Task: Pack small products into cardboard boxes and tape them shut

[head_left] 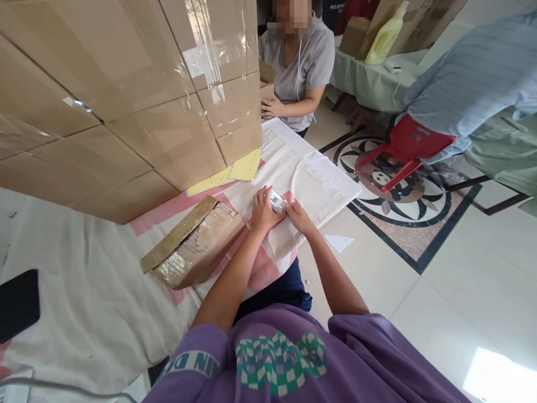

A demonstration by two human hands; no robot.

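Note:
A small white device with a greenish face (276,199) sits between my two hands above the cloth-covered table. My left hand (263,209) is wrapped around its left side. With its fingers pinched, my right hand (297,215) touches the device's right end; whether it holds a separate small part there cannot be made out. To the left of my left forearm lies a worn, taped cardboard box (197,243), tilted on the cloth. Yellow sheets (245,165) lie flat just beyond my hands.
Stacked taped cartons (146,106) form a tall wall at the left. Across the table sits a person in a grey shirt (314,61). Another person sits on a red chair (413,145) at the right. A dark flat object (19,305) lies at the far left.

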